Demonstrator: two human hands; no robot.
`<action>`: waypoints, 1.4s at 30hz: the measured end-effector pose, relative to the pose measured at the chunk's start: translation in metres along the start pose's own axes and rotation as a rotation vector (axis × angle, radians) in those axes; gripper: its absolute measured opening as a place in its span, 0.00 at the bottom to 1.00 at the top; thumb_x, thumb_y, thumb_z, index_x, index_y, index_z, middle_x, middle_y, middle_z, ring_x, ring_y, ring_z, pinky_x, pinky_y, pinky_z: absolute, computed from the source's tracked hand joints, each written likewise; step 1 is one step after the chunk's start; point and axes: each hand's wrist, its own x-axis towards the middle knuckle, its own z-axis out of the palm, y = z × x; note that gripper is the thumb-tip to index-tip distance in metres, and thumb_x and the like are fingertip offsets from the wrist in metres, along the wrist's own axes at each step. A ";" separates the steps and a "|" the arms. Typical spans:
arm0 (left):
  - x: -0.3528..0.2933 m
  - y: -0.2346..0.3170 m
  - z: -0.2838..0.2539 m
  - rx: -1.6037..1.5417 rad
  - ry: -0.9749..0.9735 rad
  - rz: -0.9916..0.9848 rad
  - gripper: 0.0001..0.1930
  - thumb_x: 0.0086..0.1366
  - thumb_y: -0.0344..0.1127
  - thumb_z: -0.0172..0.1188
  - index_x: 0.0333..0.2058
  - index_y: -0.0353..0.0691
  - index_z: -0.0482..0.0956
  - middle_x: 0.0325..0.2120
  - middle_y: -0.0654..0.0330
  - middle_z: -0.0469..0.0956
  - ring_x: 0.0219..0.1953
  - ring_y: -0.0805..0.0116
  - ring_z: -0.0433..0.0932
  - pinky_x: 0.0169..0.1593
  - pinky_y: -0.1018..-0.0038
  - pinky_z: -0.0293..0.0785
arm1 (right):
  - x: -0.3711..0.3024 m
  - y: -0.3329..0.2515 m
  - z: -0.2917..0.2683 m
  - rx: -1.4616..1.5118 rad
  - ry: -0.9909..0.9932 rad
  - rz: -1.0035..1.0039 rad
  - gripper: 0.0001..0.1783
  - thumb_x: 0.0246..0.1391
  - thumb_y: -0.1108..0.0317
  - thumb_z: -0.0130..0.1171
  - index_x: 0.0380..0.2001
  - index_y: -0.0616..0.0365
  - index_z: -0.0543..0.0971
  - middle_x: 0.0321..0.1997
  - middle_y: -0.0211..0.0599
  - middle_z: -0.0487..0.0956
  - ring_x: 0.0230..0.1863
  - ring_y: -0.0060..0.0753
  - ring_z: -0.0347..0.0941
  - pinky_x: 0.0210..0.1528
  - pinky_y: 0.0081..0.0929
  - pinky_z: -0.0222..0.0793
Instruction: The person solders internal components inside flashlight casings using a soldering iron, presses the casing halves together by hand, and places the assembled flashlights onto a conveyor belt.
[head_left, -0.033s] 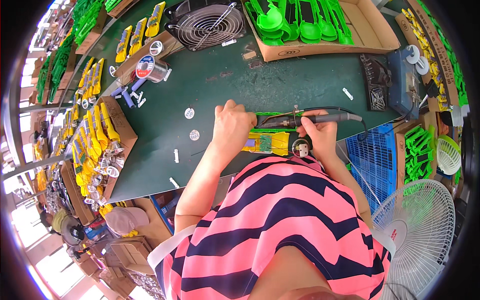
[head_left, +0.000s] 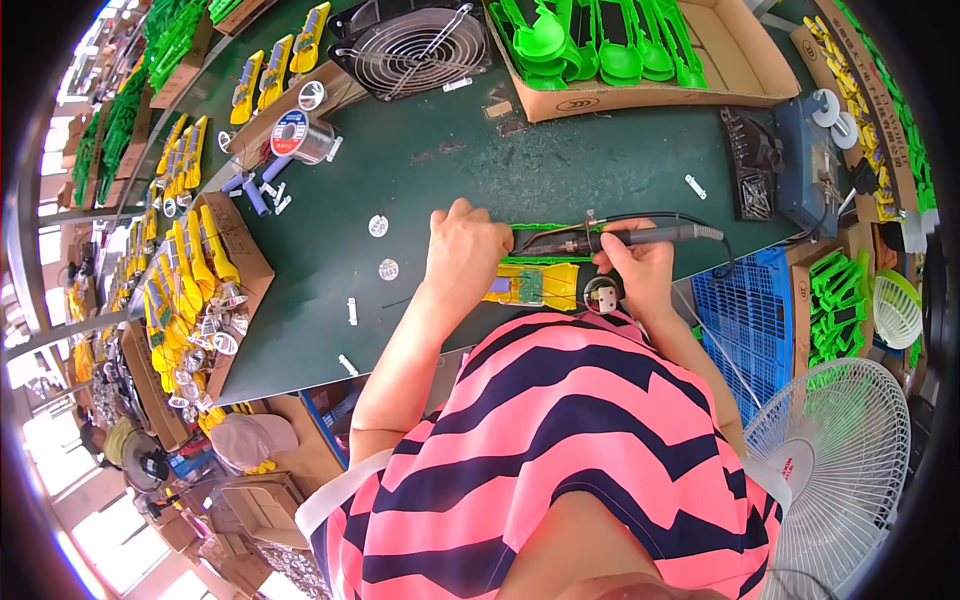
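My right hand [head_left: 640, 272] grips a soldering iron [head_left: 665, 236] by its dark grey handle, its metal shaft pointing left over a long green plastic casing [head_left: 548, 227]. Closed around the casing's left end is my left hand [head_left: 462, 250]; its fingertips are hidden, so any small part in them does not show. Just nearer my body lies a yellow flashlight shell [head_left: 562, 283] with a small green circuit board [head_left: 530, 287] and a purple cell. At its right end is a round lamp head [head_left: 602, 296] with a white connector, below my right hand.
A solder spool [head_left: 300, 138] and purple cells [head_left: 256, 196] lie at the left, by a carton of yellow flashlights [head_left: 240, 262]. Behind stand a black fan [head_left: 412, 55] and a box of green casings [head_left: 590, 104]. A blue-grey soldering station [head_left: 806, 165] and screw tray [head_left: 752, 165] are right.
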 end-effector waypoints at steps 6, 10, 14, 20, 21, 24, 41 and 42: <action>0.003 -0.001 0.003 0.016 -0.007 -0.008 0.04 0.45 0.31 0.55 0.16 0.44 0.78 0.18 0.62 0.72 0.30 0.63 0.68 0.33 0.68 0.62 | 0.002 0.000 0.002 0.011 -0.050 -0.012 0.08 0.47 0.76 0.57 0.32 0.66 0.71 0.25 0.35 0.75 0.22 0.20 0.73 0.21 0.11 0.67; 0.002 0.001 0.004 0.040 0.011 -0.012 0.04 0.45 0.30 0.55 0.17 0.44 0.78 0.18 0.62 0.72 0.30 0.62 0.68 0.34 0.68 0.62 | 0.002 0.001 0.005 0.043 -0.082 -0.012 0.08 0.47 0.77 0.56 0.32 0.67 0.71 0.25 0.36 0.75 0.23 0.20 0.74 0.21 0.11 0.67; 0.002 0.001 0.005 0.009 0.017 -0.019 0.04 0.45 0.29 0.55 0.18 0.43 0.78 0.19 0.60 0.72 0.31 0.62 0.68 0.35 0.67 0.63 | 0.001 0.004 0.005 0.001 -0.080 -0.049 0.08 0.47 0.77 0.56 0.33 0.68 0.71 0.27 0.38 0.76 0.24 0.21 0.75 0.21 0.12 0.67; 0.002 0.002 0.004 -0.002 0.017 -0.025 0.04 0.44 0.28 0.55 0.17 0.42 0.78 0.19 0.60 0.72 0.31 0.61 0.68 0.35 0.67 0.63 | 0.000 0.005 0.003 0.000 -0.107 -0.079 0.09 0.48 0.77 0.56 0.33 0.68 0.71 0.28 0.38 0.76 0.25 0.22 0.75 0.23 0.13 0.68; 0.002 0.002 0.004 -0.001 0.018 -0.024 0.04 0.44 0.28 0.55 0.17 0.42 0.78 0.19 0.60 0.72 0.31 0.61 0.68 0.35 0.67 0.63 | 0.000 0.005 0.002 -0.002 -0.125 -0.089 0.09 0.48 0.76 0.56 0.33 0.68 0.71 0.28 0.38 0.76 0.26 0.22 0.75 0.24 0.13 0.69; 0.002 0.003 0.004 0.021 0.006 -0.019 0.03 0.44 0.28 0.55 0.17 0.42 0.78 0.19 0.60 0.72 0.31 0.61 0.68 0.35 0.67 0.63 | -0.005 0.003 -0.001 0.027 -0.069 -0.155 0.07 0.49 0.77 0.54 0.33 0.68 0.71 0.28 0.40 0.76 0.26 0.26 0.75 0.24 0.16 0.70; 0.002 0.010 0.005 0.202 0.046 -0.005 0.02 0.43 0.29 0.56 0.16 0.44 0.75 0.17 0.62 0.71 0.29 0.64 0.67 0.33 0.69 0.61 | -0.010 -0.007 -0.038 -0.841 -0.162 -0.643 0.26 0.35 0.70 0.64 0.43 0.55 0.72 0.45 0.38 0.72 0.52 0.39 0.66 0.62 0.47 0.43; 0.002 0.010 0.005 0.201 0.045 -0.001 0.02 0.43 0.29 0.56 0.16 0.44 0.75 0.17 0.62 0.71 0.29 0.64 0.67 0.33 0.69 0.61 | -0.009 -0.007 -0.039 -0.831 -0.199 -0.652 0.27 0.35 0.69 0.64 0.44 0.55 0.71 0.46 0.38 0.72 0.52 0.39 0.66 0.62 0.47 0.42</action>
